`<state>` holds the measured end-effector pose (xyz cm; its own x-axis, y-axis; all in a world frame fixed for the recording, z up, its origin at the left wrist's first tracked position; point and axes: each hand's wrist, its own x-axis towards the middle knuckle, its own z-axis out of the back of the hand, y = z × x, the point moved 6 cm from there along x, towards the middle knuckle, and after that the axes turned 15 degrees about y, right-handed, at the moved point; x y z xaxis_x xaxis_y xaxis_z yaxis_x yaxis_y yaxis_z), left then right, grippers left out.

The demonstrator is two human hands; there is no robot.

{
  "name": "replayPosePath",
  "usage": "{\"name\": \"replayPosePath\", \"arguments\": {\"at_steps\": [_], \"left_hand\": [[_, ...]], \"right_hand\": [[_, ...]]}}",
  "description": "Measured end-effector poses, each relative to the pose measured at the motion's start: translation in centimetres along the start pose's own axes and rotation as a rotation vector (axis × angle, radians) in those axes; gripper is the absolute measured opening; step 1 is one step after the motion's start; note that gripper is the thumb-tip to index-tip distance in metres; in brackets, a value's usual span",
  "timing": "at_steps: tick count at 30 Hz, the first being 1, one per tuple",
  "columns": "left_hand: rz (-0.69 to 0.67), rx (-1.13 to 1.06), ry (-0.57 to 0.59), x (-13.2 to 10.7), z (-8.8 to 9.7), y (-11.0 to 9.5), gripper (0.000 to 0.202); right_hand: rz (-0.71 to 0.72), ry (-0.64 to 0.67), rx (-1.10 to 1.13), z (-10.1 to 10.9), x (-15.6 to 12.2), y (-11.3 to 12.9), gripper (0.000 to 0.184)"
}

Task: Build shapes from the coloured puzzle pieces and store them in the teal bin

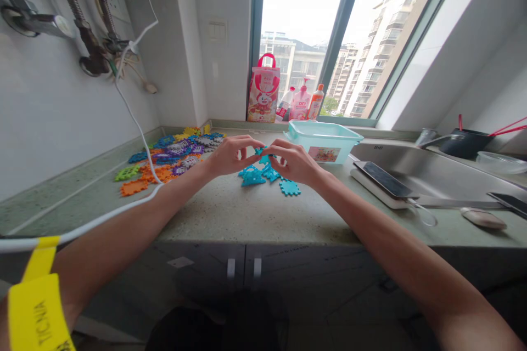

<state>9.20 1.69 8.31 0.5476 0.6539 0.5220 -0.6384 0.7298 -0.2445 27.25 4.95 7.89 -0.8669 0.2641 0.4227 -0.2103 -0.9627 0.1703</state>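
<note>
Item, my left hand: fingers pinched narrow at the edge of a small turquoise piece. Item, my right hand: likewise closed in on the same piece from the other side. Position of piece: between both sets of fingertips, just above the bench.

Progress, by my judgement: partway. One piece in hand; several turquoise pieces below it, some tilted or overlapping, whether joined I cannot tell; one flat turquoise tile lying at their right, seemingly unattached. Left over: a multicoloured heap on my left, orange, blue, purple, green, yellow and grey, in neither hand.

Appearance: held piece bright turquoise, mostly hidden by fingers, its outline uncertain. The flat tile of the same colour: thin, squarish, notched along its edges.

Adjacent: one pale turquoise container, behind my right hand.
</note>
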Motion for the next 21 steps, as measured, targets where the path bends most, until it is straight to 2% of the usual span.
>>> {"name": "replayPosePath", "arguments": {"at_steps": [3, 6, 9, 15, 17, 19, 21], "left_hand": [[0.02, 0.044, -0.007, -0.1, 0.5, 0.5, 0.021], [0.025, 0.1, 0.105, -0.3, 0.8, 1.3, 0.027], [0.067, 0.169, 0.171, -0.7, 1.4, 2.6, 0.04], [0.186, 0.243, 0.129, -1.4, 2.0, 5.0, 0.062], [0.202, 0.23, 0.132, -1.4, 1.9, 5.3, 0.065], [0.219, 0.233, 0.127, -1.5, 1.9, 5.5, 0.067], [0.234, 0.242, 0.125, -1.5, 1.8, 5.6, 0.069]], "right_hand": [[-0.042, -0.092, 0.09, -0.5, 0.2, -0.6, 0.031], [-0.111, -0.161, 0.179, -1.0, 0.2, -1.5, 0.027], [-0.106, -0.093, 0.152, -1.7, 0.5, -1.5, 0.024], [-0.055, 0.078, 0.052, -2.4, 1.0, -0.8, 0.027], [-0.113, 0.084, 0.004, -1.7, 0.8, -1.5, 0.03], [-0.243, 0.09, -0.083, -0.6, 0.3, -3.3, 0.032], [-0.373, 0.182, -0.183, 0.1, -0.6, -5.5, 0.03]]}}
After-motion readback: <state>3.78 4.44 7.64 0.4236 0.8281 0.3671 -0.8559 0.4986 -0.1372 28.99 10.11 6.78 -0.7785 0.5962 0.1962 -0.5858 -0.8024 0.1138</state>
